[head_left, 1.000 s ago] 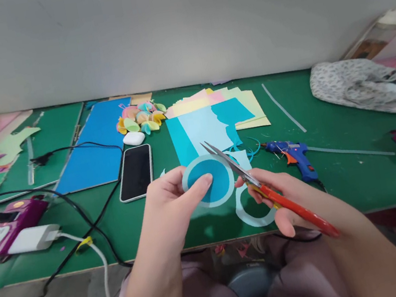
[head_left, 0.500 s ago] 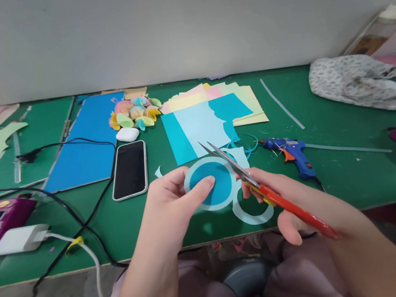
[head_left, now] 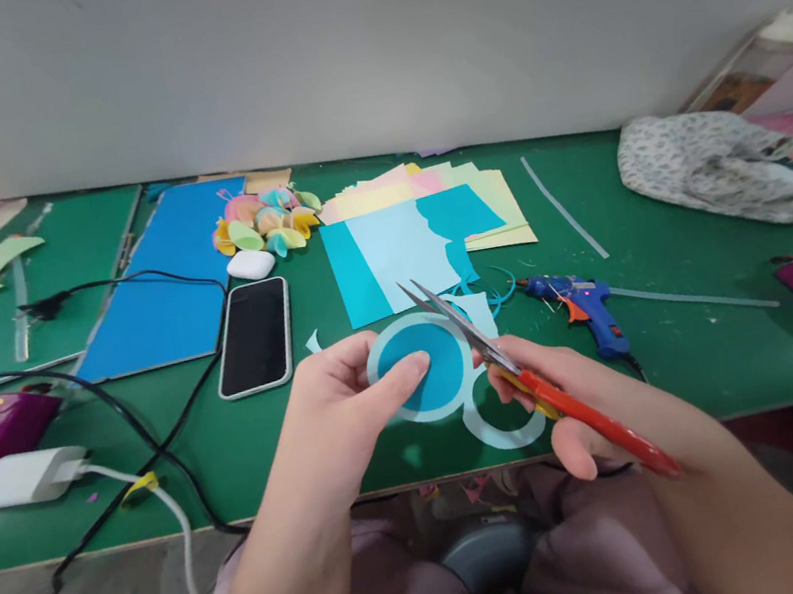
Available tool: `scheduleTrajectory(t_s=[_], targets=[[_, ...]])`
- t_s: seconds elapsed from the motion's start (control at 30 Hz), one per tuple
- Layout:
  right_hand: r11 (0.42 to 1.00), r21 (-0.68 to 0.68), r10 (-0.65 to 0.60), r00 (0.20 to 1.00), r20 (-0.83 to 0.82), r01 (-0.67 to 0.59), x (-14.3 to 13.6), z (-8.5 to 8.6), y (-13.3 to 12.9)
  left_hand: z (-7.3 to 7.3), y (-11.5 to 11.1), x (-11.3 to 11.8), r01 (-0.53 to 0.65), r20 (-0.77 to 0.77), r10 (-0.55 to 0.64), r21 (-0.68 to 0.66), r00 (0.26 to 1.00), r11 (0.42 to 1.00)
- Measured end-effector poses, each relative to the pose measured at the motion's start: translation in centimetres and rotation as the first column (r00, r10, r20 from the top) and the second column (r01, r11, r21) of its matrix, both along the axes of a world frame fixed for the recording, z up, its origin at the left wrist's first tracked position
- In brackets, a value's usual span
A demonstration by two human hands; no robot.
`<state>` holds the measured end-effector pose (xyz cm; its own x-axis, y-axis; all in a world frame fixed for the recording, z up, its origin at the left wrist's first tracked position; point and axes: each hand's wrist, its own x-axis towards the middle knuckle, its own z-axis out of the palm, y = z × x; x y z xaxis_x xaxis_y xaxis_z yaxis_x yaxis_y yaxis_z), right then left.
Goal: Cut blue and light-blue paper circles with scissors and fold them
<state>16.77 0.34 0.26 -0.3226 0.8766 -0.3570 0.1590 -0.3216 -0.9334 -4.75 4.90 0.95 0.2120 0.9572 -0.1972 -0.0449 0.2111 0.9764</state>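
Observation:
My left hand [head_left: 344, 397] is closed on a blue paper circle with a pale blue border [head_left: 446, 385], thumb flat on its face and fingers behind. In my right hand [head_left: 556, 392] are scissors [head_left: 485, 345] with a red handle, their blades slightly apart and pointing up and left across the circle's right edge. A pale blue paper strip [head_left: 509, 437] curls down from the circle's right side. Beyond the hands lie a blue and pale blue sheet [head_left: 401, 256] and thin blue paper curls [head_left: 503, 294].
A phone [head_left: 255, 338], a white earbud case [head_left: 252, 264] and folded paper petals [head_left: 269, 219] lie to the left. Right of the hands is a blue glue gun [head_left: 585, 306]. Black cables [head_left: 155, 444] cross the left side; a cloth bundle [head_left: 717, 172] lies far right.
The view has shifted very slightly. Both hands keep nearly the same pose, with the circle and the scissors still in them.

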Motion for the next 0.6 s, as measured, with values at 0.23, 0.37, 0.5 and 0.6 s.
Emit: scheduleTrajectory(t_s=[0.23,0.37,0.5,0.6], targets=[[0.990,-0.141,-0.005,1.000,0.029,0.009,0.2,1.1,-0.2,0.0,0.2,0.0,0.006,-0.023,-0.007,-0.040,1.000,0.999],[0.998,-0.033,0.047,0.995,0.088,-0.044,0.8,1.1,0.1,-0.3,0.1,-0.1,0.023,-0.059,-0.026,-0.055,0.998,0.998],[0.991,0.073,0.097,0.986,0.136,-0.108,1.5,0.6,0.3,-0.5,0.0,-0.1,0.058,-0.057,-0.063,-0.072,0.996,0.996],[0.985,0.094,0.129,0.975,0.181,-0.147,1.9,0.4,0.3,-0.5,0.1,-0.1,0.105,-0.044,-0.109,-0.079,0.993,0.991]])
